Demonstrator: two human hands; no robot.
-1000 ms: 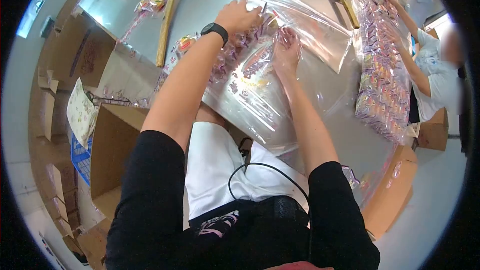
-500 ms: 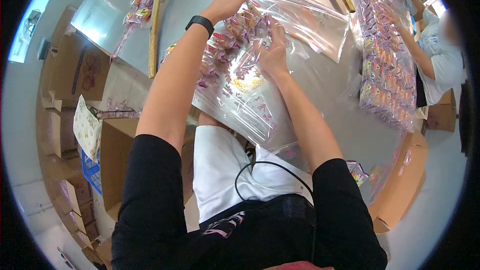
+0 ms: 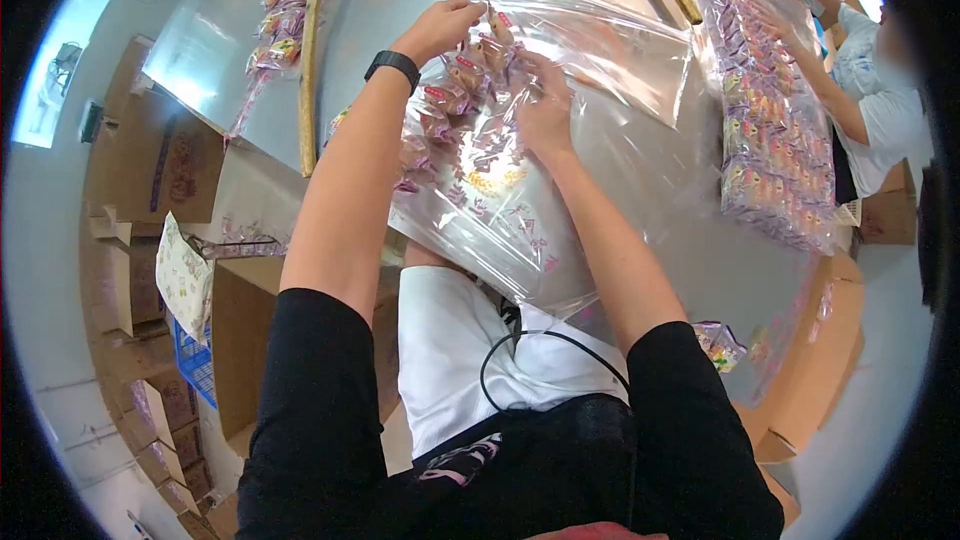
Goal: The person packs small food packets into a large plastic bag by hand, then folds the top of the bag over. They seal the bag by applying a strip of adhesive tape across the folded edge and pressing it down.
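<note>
From where I stand, glare off the large clear printed plastic bag (image 3: pixel 520 230) blurs its edges; the left forearm covers some small purple-printed wrapped packets (image 3: pixel 455 90) in it. Bag lies on the shiny grey table (image 3: pixel 360 30). Left hand (image 3: pixel 440 28): fingers bent at bag's upper edge, thumb hidden, pinch can't be told. Right hand (image 3: pixel 545 110): half-curled against packets, grip unclear.

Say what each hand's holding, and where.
Left hand seems to pinch the clear bag at its far edge; right hand is at the wrapped packets, grip unclear.
</note>
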